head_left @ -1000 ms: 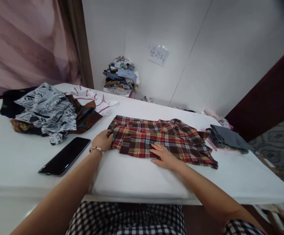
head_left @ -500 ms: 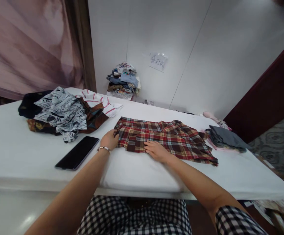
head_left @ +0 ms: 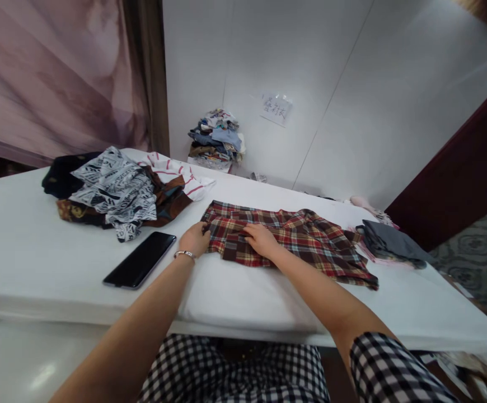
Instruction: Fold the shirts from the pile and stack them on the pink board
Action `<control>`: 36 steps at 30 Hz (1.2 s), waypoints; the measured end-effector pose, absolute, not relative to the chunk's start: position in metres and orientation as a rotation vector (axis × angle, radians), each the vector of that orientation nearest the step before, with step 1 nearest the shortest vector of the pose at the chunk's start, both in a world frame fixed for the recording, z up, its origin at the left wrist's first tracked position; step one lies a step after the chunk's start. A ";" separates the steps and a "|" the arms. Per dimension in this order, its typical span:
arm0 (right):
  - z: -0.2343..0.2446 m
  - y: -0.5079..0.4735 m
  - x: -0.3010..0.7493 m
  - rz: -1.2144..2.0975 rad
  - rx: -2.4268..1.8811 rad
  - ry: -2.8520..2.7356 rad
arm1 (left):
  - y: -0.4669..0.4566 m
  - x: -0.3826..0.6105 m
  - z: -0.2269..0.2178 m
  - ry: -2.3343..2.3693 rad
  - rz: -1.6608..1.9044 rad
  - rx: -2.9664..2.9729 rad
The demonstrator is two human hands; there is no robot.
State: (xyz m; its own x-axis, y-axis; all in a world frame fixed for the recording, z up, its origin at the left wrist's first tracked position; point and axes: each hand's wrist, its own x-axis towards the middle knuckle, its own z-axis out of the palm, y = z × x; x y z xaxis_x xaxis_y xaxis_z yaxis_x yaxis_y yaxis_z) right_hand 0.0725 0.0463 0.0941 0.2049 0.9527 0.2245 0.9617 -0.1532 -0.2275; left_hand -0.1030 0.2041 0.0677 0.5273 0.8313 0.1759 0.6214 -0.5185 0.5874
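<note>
One long white table bears everything at hand. Across its middle lies the plaid shirt, spread sideways, smoother at the left end and rumpled toward the right. Beyond its left end sits a loose heap of patterned clothes; past its right end, a folded stack, so near that I cannot tell whether they touch. If the shirt were pulled or turned, that end could catch the stack and push it askew.

The phone rests just left of the left wrist; a leftward swing of that arm might knock it.

The left hand has its fingers bent at the shirt's left edge; whether they pinch the cloth I cannot tell. The right hand lies palm down on the shirt, fingers outstretched and gripping nothing. Pressing while sliding could drag the top layer and ruck it, since nothing pins the right end.

Smallest is the bracelet on the left wrist, which might snag the fabric if lowered onto it.
</note>
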 end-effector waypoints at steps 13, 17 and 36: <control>0.111 0.094 0.090 -0.214 -2.009 -1.492 | 0.205 -0.101 0.069 1.186 0.585 2.291; 0.096 0.109 0.083 -0.074 -2.210 -1.552 | 0.203 -0.104 0.076 1.160 0.570 2.295; 0.074 -0.140 0.099 -0.081 -2.246 -1.596 | 0.209 -0.092 0.082 1.229 0.118 2.605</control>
State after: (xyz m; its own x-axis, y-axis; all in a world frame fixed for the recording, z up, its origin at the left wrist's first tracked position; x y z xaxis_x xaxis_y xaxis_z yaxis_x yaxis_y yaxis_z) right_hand 0.0986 -0.1395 0.0737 0.3525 0.8979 0.2637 0.9199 -0.2808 -0.2737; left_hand -0.0924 0.2089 0.0817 0.6391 0.7682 -0.0365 0.7474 -0.6092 0.2650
